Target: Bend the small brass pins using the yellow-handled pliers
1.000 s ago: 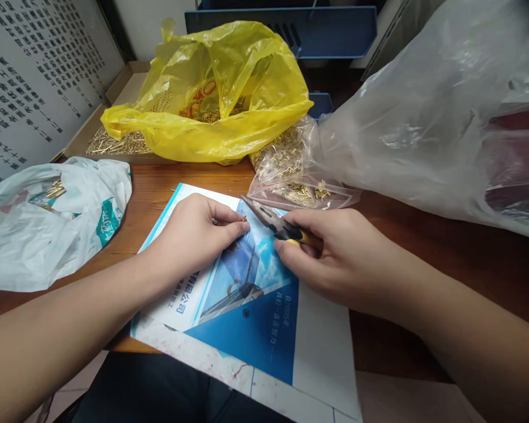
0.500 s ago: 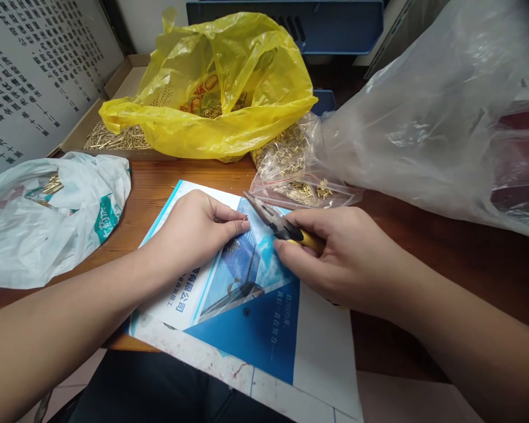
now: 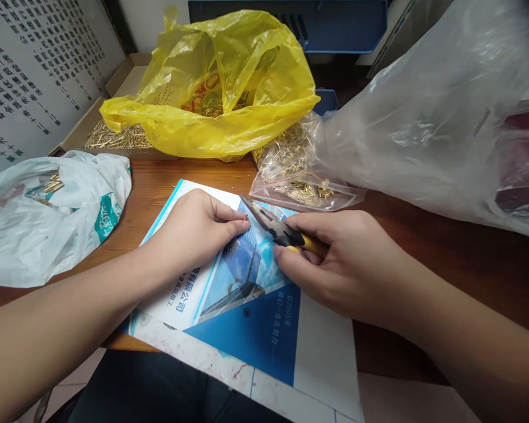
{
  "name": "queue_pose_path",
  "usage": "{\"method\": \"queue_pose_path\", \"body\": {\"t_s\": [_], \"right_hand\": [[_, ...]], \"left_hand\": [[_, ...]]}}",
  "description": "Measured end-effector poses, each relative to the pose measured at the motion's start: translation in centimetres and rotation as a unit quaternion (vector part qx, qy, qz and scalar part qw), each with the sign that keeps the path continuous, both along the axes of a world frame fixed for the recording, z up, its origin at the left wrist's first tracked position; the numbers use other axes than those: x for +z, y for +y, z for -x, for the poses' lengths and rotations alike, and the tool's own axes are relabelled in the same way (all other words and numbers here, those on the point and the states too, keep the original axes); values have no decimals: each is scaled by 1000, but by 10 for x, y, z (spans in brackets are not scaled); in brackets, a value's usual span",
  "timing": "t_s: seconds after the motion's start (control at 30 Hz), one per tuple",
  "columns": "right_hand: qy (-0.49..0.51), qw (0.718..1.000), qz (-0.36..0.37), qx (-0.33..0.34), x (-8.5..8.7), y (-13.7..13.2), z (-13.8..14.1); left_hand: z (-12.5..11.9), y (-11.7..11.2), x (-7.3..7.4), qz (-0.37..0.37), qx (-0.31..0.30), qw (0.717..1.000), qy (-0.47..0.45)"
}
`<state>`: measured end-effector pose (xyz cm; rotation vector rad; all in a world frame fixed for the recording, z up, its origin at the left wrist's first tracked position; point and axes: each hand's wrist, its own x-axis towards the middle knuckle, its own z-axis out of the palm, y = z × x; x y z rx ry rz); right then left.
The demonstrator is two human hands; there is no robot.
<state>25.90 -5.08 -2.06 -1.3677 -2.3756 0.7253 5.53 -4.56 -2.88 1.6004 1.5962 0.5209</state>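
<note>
My left hand (image 3: 198, 226) is closed in a pinch over the blue-and-white printed brochure (image 3: 264, 329). A tiny coppery bit (image 3: 245, 218) shows between its thumb and forefinger; its kind is too small to make out. Needle-nose pliers (image 3: 275, 226) with black and yellow handles are gripped in my right hand (image 3: 335, 258). Their tip points up and left, just beyond my left fingertips and apart from them. Most of the handles are hidden by my right palm.
Small brass pins fill a cardboard box (image 3: 81, 132), a yellow plastic bag (image 3: 229, 138) and a clear zip bag (image 3: 308, 191). A white plastic bag (image 3: 70, 235) with brass pieces lies left. A large translucent bag (image 3: 405, 135) stands right on the wooden table (image 3: 154, 179).
The pliers have shifted slightly up and left at the tip. My left hand stays in place with its pinch.
</note>
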Motion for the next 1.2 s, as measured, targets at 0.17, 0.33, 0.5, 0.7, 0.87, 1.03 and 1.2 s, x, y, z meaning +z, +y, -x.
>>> {"method": "queue_pose_path", "body": {"t_s": [0.17, 0.33, 0.5, 0.7, 0.87, 1.03, 1.2], "right_hand": [[5, 1000, 3, -2, -1, 0, 0], [-14, 1000, 18, 3, 1, 0, 0], [-14, 999, 25, -14, -1, 1, 2], [1, 1000, 21, -9, -2, 3, 2], [-14, 999, 49, -10, 1, 1, 3], [-18, 999, 50, -11, -1, 0, 3], [-8, 1000, 21, -19, -2, 1, 3]], "left_hand": [[-1, 1, 1, -1, 1, 1000, -2], [-1, 0, 1, -9, -14, 1000, -7], [0, 0, 0, -6, -3, 1000, -1], [-1, 2, 1, -8, 3, 1000, 12], [-2, 0, 1, -9, -1, 1000, 4], [0, 0, 3, -12, -15, 1000, 3], [-1, 0, 1, -11, 2, 1000, 1]]}}
